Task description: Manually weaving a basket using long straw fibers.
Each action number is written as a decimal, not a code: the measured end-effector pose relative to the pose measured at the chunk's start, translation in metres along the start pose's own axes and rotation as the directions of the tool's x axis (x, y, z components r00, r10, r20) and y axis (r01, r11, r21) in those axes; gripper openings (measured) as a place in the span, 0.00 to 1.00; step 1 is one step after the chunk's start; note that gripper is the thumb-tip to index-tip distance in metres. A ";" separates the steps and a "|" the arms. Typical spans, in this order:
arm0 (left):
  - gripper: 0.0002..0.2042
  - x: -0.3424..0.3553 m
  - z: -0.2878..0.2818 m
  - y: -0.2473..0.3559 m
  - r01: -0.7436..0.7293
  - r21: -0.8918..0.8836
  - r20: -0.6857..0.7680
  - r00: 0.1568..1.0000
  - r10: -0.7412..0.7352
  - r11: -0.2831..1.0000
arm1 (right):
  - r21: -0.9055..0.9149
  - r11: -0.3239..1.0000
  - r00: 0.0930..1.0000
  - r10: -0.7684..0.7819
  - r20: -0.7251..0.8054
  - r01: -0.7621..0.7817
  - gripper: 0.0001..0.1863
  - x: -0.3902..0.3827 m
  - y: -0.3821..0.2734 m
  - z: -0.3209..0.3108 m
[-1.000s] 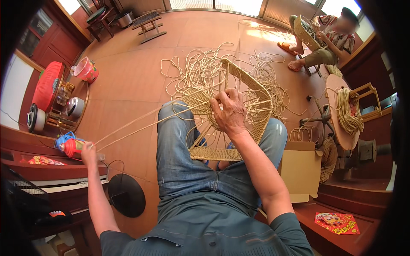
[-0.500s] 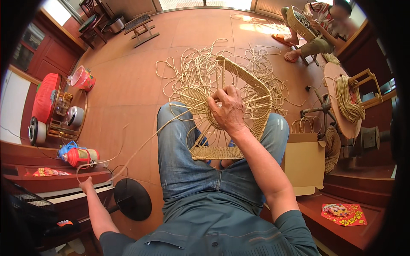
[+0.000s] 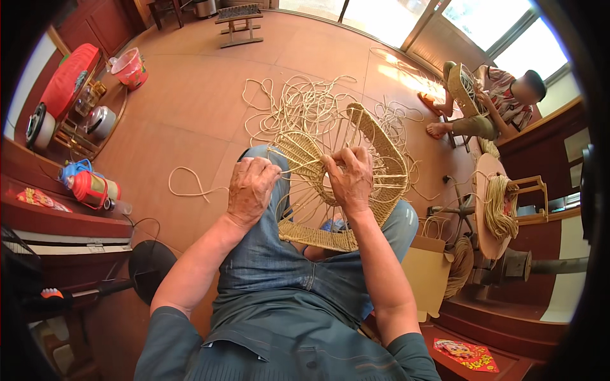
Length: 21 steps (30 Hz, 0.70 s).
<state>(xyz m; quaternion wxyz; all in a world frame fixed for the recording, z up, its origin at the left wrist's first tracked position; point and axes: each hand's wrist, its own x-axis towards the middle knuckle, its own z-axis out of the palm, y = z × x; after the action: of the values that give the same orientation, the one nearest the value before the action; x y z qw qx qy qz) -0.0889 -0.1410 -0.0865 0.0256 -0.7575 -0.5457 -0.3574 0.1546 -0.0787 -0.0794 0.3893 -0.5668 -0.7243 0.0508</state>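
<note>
A partly woven tan cord piece (image 3: pixel 389 147) with a curved band and radiating strands rests on my knees. My left hand (image 3: pixel 253 190) is above my left knee, fingers curled on a strand of pale cord (image 3: pixel 286 171) at the weave's left side. My right hand (image 3: pixel 348 178) pinches cord at the middle of the weave, beside the fan-shaped woven section (image 3: pixel 297 151); its fingertips are partly hidden.
Loose cord (image 3: pixel 298 95) heaps on the floor beyond. A co-worker (image 3: pixel 508 108) weaves at the upper right. A round table with cord hanks (image 3: pixel 502 203) and a cardboard box (image 3: pixel 422 279) stand right; a tea cart (image 3: pixel 95 120), thermoses (image 3: pixel 94 187) and black disc (image 3: pixel 149 273) left.
My left hand has come from far out at the left to beside the weave, the long cord following it inward. My right hand stays on the weave.
</note>
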 end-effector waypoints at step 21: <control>0.08 0.099 0.019 -0.016 -0.421 0.190 0.396 0.859 0.324 0.887 | -0.010 0.999 0.999 0.034 -0.026 -0.034 0.13 -0.002 0.003 0.006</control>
<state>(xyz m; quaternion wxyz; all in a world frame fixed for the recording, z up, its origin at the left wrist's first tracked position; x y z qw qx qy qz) -0.0780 -0.0467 -0.0500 0.0993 -0.8903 -0.4262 -0.1259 0.1534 -0.0770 -0.0866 0.3948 -0.5815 -0.7098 0.0465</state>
